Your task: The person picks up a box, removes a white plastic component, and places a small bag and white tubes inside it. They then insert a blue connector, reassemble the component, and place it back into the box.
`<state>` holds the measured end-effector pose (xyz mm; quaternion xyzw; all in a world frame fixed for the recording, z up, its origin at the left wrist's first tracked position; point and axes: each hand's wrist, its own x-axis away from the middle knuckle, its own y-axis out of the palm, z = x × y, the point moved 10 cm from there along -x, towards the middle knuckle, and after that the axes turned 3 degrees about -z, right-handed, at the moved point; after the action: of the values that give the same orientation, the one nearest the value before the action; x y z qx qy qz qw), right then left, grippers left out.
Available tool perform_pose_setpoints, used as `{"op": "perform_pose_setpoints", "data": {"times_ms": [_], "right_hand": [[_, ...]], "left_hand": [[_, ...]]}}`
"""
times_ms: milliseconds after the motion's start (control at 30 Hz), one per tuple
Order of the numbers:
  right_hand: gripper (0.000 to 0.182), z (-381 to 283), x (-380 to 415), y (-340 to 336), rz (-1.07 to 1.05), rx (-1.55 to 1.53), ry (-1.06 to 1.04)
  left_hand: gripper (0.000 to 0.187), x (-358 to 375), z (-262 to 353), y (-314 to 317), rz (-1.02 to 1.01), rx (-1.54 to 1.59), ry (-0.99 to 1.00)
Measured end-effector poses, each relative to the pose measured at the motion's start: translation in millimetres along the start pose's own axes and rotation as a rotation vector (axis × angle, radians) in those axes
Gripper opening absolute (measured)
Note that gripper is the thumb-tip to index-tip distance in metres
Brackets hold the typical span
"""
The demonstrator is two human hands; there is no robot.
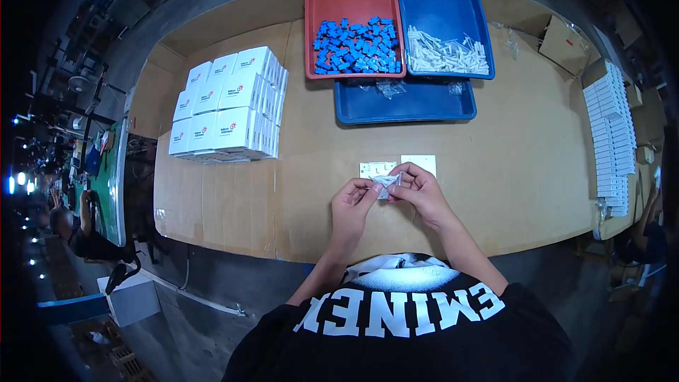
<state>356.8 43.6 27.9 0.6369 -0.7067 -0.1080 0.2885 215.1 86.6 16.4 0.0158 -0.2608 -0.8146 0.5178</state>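
Note:
Between my two hands is a small clear plastic bag point(386, 181) with white pieces inside. My left hand point(355, 199) pinches its left side, and my right hand point(419, 192) grips its right side. Just beyond the fingers, a white plate with small cut-outs point(376, 168) lies on the cardboard-covered table point(311, 170). Beside it on the right is a plain white square piece point(422, 163), partly covered by my right hand.
Stacked white boxes point(233, 99) stand at the left. A red tray point(353, 0) holds blue parts, and a blue tray point(442, 7) holds white sticks. Another blue tray point(403, 107) sits below them. White pieces point(610, 134) line the right edge. A person point(88, 230) is far left.

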Motion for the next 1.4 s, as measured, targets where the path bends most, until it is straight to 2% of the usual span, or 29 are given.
{"op": "perform_pose_setpoints", "data": {"times_ms": [133, 300, 400, 767, 867, 1033, 1133, 1200, 1400], "right_hand": [[0.027, -3, 0, 3, -0.006, 0.007, -0.020], [0.028, 1, 1, 2, -0.002, -0.010, 0.003], [0.029, 3, 1, 4, -0.005, -0.073, 0.019], [0.021, 3, 1, 0, 0.060, 0.050, 0.029], [0.020, -3, 2, 5, 0.071, -0.071, 0.005], [0.020, 4, 0, -4, 0.005, 0.015, 0.012], [0.020, 5, -1, 0, -0.047, 0.076, 0.054], [0.020, 8, 0, 2, -0.051, 0.091, 0.091], [0.022, 16, 0, 3, 0.004, -0.016, 0.117]], "left_hand": [[0.011, -1, -4, 0, -0.039, -0.015, -0.017], [0.023, -1, -1, 10, -0.090, 0.026, 0.015], [0.028, -2, -1, 8, -0.055, -0.003, 0.003], [0.030, 3, 5, 16, -0.066, -0.020, 0.009], [0.030, 1, 4, 9, -0.031, -0.010, 0.015], [0.030, 0, 8, 11, -0.062, -0.068, 0.071], [0.031, -1, -7, 3, -0.060, 0.005, 0.006], [0.035, 0, -19, -2, -0.017, 0.193, -0.085], [0.043, -4, -6, -3, -0.018, 0.234, -0.024]]}}
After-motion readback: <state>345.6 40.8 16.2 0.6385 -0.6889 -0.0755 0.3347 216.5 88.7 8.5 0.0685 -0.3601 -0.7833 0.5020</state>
